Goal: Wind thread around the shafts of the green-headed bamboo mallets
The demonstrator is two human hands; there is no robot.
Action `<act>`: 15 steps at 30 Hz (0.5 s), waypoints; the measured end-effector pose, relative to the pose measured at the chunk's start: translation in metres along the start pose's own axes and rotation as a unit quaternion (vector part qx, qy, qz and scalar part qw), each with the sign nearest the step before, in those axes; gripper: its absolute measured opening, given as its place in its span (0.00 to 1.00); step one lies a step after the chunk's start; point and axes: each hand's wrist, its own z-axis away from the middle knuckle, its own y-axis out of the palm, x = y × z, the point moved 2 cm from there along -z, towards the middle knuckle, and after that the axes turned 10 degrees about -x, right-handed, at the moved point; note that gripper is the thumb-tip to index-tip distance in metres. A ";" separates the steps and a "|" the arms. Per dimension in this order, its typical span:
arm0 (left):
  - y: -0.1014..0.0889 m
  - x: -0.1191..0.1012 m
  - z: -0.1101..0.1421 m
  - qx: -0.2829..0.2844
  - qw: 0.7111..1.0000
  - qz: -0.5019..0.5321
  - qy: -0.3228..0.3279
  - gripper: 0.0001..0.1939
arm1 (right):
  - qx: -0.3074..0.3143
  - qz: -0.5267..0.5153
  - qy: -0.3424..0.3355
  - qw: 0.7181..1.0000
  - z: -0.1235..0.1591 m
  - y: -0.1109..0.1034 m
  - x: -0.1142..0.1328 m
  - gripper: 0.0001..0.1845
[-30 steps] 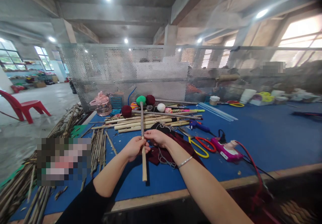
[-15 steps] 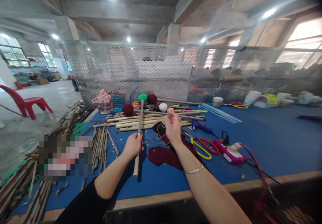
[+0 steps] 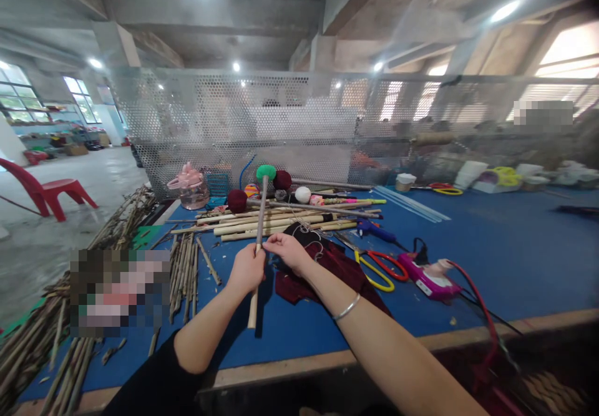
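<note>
My left hand is wrapped round a stick held tilted up and away, grey along its upper length and pale wood at the lower end. Its far end meets a green ball; whether the two are joined I cannot tell. Beside the left hand, my right hand has its fingertips pinched together at the stick; anything in the pinch is too small to make out. Under the right forearm lies dark red cloth. Near it are scissors with yellow and red handles.
Pale wooden sticks, dark red balls and a white ball lie beyond my hands. Thin twigs are at left. A blue glue gun and a purple power strip with cables lie right. A perforated metal screen stands behind.
My right hand has come down and left from above the cloth to the stick, its fingers now pinched. My left hand keeps its grip; the stick's far end sits slightly higher.
</note>
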 end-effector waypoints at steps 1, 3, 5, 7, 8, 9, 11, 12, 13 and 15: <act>0.000 0.001 -0.001 0.002 1.000 0.003 0.000 0.11 | -0.011 -0.008 0.006 1.000 0.000 0.000 0.001 0.14; 0.001 0.001 -0.002 0.009 1.000 0.014 -0.009 0.11 | -0.028 -0.017 0.035 0.999 0.001 0.001 0.003 0.14; 0.002 0.001 -0.003 0.021 0.998 0.044 -0.036 0.09 | -0.026 -0.034 0.089 0.995 0.002 0.003 0.004 0.14; 0.003 -0.002 -0.002 0.033 0.991 0.110 -0.074 0.16 | -0.010 -0.063 0.146 0.987 0.003 0.002 0.005 0.14; 0.004 -0.003 -0.001 0.038 0.983 0.153 -0.090 0.22 | 0.001 -0.077 0.165 0.983 0.003 0.001 0.005 0.14; 0.006 -0.006 0.001 0.045 0.974 0.196 -0.103 0.27 | 0.016 -0.089 0.177 0.980 0.003 -0.001 0.004 0.13; 0.009 -0.010 0.005 0.064 0.955 0.266 -0.114 0.33 | 0.068 -0.108 0.194 0.973 0.002 -0.005 0.002 0.13; 0.011 -0.012 0.007 0.077 0.947 0.289 -0.115 0.34 | 0.106 -0.115 0.203 0.967 0.002 -0.007 0.001 0.13; 0.012 -0.014 0.010 0.091 0.940 0.307 -0.115 0.35 | 0.146 -0.123 0.211 0.959 0.002 -0.008 -0.001 0.14; 0.014 -0.017 0.014 0.118 0.931 0.328 -0.113 0.34 | 0.214 -0.143 0.212 0.943 0.003 -0.011 -0.003 0.15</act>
